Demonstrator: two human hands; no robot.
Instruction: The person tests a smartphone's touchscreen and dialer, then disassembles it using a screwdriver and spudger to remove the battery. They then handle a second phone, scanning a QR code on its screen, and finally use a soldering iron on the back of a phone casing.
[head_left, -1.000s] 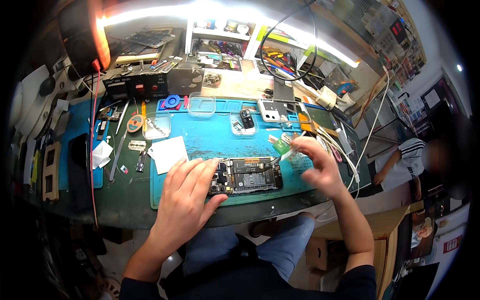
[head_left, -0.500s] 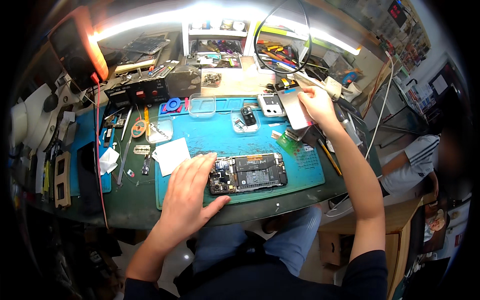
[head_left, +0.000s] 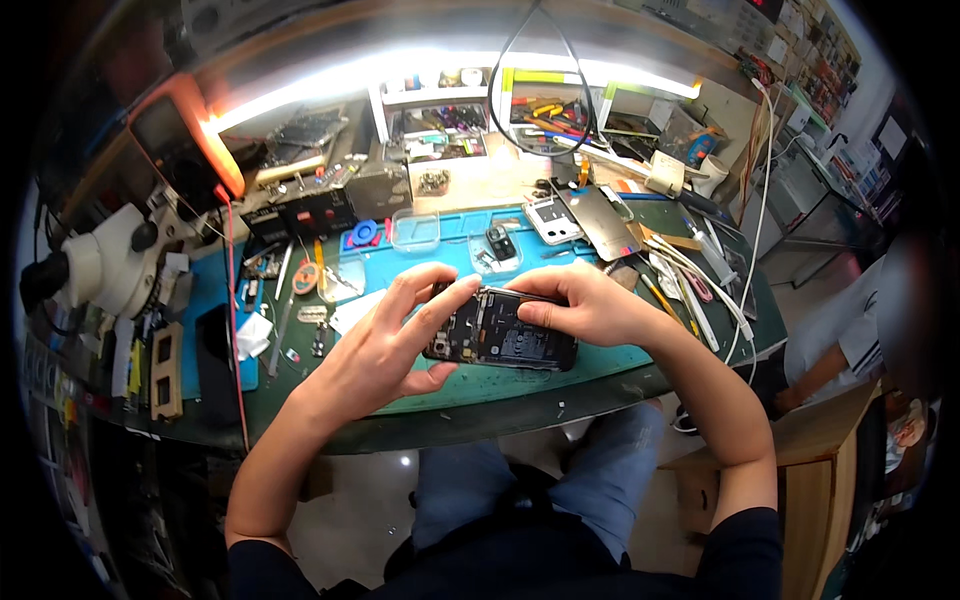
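Opened phone (head_left: 490, 338), back off & innards bare, sits btw. the two hands over the near part of the blue mat (head_left: 612, 362) on the bench (head_left: 470, 428); can't tell if it's fully clear of the mat. L: left hand (head_left: 380, 345) spans its left end, fingertips at the far edge, thumb by the near corner. R: right hand (head_left: 590, 305) pinches the far right edge, thumb on top, fingers tucked behind (mostly hidden).

Handling, my guess: light, stiff frame, flat & a bit slick; exposed board & connectors prob. fragile, and the batt. (head_left: 530, 345) shouldn't be bent or pressed. Best hold = outer rim, both ends, thumbs off the components.

Labels: pale print on the batt., too small/blurred to read; no legible brand on the phone. Nearby, past the right hand: white-framed phone cover (head_left: 552, 222) w/ a dark shiny panel (head_left: 603, 228) just beside it; can't make out any writing on either.
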